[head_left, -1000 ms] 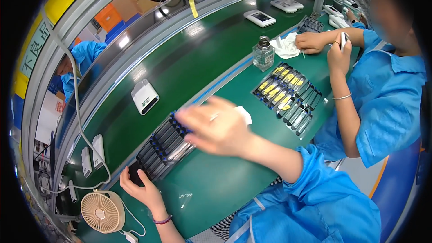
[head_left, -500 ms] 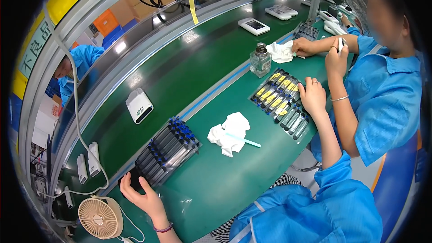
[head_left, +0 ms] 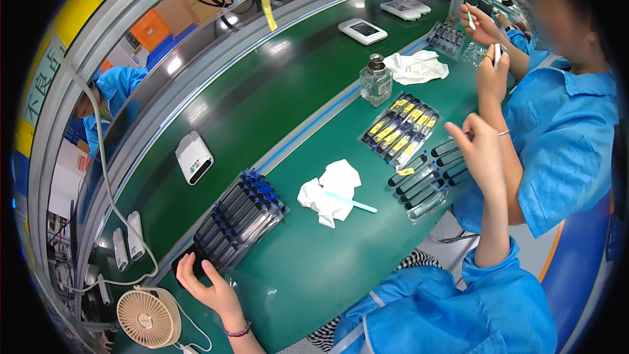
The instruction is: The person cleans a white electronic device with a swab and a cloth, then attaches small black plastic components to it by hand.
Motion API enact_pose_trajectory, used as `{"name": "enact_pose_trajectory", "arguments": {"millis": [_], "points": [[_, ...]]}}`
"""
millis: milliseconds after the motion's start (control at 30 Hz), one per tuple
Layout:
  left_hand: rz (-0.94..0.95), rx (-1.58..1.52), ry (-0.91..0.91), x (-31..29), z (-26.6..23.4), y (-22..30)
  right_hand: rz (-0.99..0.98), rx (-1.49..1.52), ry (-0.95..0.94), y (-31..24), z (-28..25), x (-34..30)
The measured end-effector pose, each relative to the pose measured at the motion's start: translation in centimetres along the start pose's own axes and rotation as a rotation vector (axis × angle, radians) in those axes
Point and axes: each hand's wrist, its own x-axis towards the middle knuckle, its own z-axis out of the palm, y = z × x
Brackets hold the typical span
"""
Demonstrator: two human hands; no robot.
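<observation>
My left hand [head_left: 213, 290] lies low on the left, its curved fingers and thumb around a dark block-like object [head_left: 186, 262] mostly hidden beneath them. Just beyond it, a stack of clear trays [head_left: 241, 213] holds slim black parts with blue ends. On the right, my right hand [head_left: 483, 147] is closed in a pinch on slim black parts [head_left: 449, 157]; whether a clear tray carries them, I cannot tell. Left of that hand lie more black parts [head_left: 419, 187], one with a yellow tag. Farther off is a clear tray of yellow-tagged parts [head_left: 400, 130].
A crumpled white cloth [head_left: 331, 193] with a light-blue stick [head_left: 354, 203] lies mid-bench. A glass bottle [head_left: 376, 82] stands by a white cloth [head_left: 417, 67]. A beige fan [head_left: 148, 318] is at lower left. White devices [head_left: 194, 157] sit on the green belt. A co-worker [head_left: 563, 131] works at right.
My right hand has moved right and nearer, and black parts have shifted with it, apart from the tagged tray. My left hand has stayed put. The co-worker's far hand has risen from the cloth.
</observation>
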Motion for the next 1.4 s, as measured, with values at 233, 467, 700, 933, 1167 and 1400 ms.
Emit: {"name": "enact_pose_trajectory", "arguments": {"millis": [233,467,700,933,1167,1400], "points": [[0.412,-0.243,-0.340,0.7,-3.7,12.0,-0.360,0.513,-0.273,-10.5,-3.2,-3.9],[-0.050,-0.512,-0.929,2.6,-5.5,14.4,0.041,1.251,-0.830,-14.8,0.8,-9.0],[-0.442,-0.585,-1.001,0.9,-6.0,10.5,0.326,1.307,-1.407,-12.2,2.8,-11.0],[-0.342,-0.629,-0.811,0.5,-4.4,11.1,0.286,1.279,-1.345,-12.4,3.7,-12.4],[-0.352,-0.608,-0.849,0.8,-3.3,11.0,0.177,1.224,-1.321,-13.1,4.6,-12.2],[-0.633,-0.754,-1.110,1.9,-1.4,9.6,0.220,1.274,-1.284,-12.1,5.9,-13.3]]}}
